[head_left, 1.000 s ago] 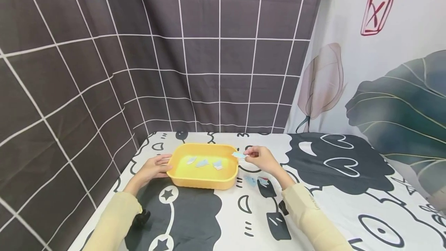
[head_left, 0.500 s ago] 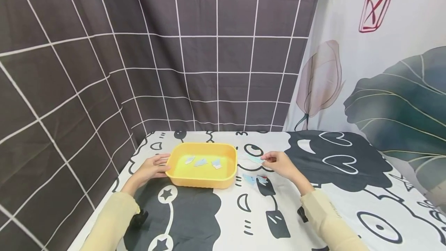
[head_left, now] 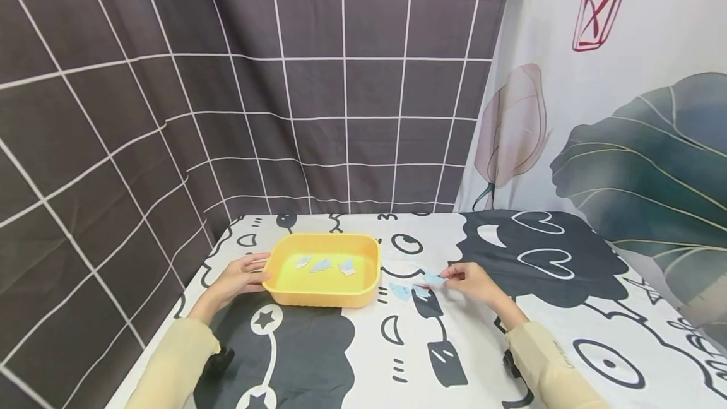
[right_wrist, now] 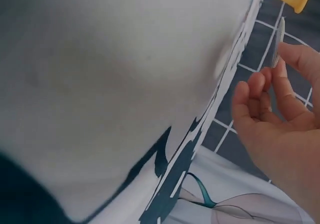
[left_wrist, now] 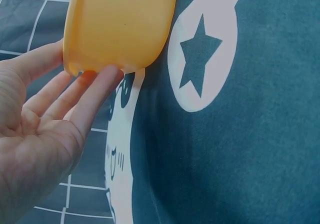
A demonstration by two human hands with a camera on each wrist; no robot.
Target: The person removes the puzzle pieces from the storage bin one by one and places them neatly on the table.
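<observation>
A yellow plastic basin (head_left: 324,299) stands on the table, with three pale blue-and-white scraps lying inside, one of them a scrap (head_left: 346,267) near the right side. My left hand (head_left: 238,279) touches the basin's left end with extended fingers; in the left wrist view the fingertips rest against its wall. To the right of the basin, my right hand (head_left: 470,281) pinches a thin light-blue scrap (head_left: 434,279) between thumb and fingers. The right wrist view shows that scrap edge-on. Just left of this hand, a pale blue scrap (head_left: 400,291) and a red-and-blue scrap (head_left: 422,291) lie on the cloth.
A black-and-white cartoon cloth (head_left: 375,346) covers the table. Behind and to the left hangs a dark gridded curtain (head_left: 318,87); a white floral curtain (head_left: 534,30) hangs at the right.
My right hand has drawn back from the basin's right rim, moving right and toward me with the light-blue scrap still pinched. My left hand stays at the basin's left end.
</observation>
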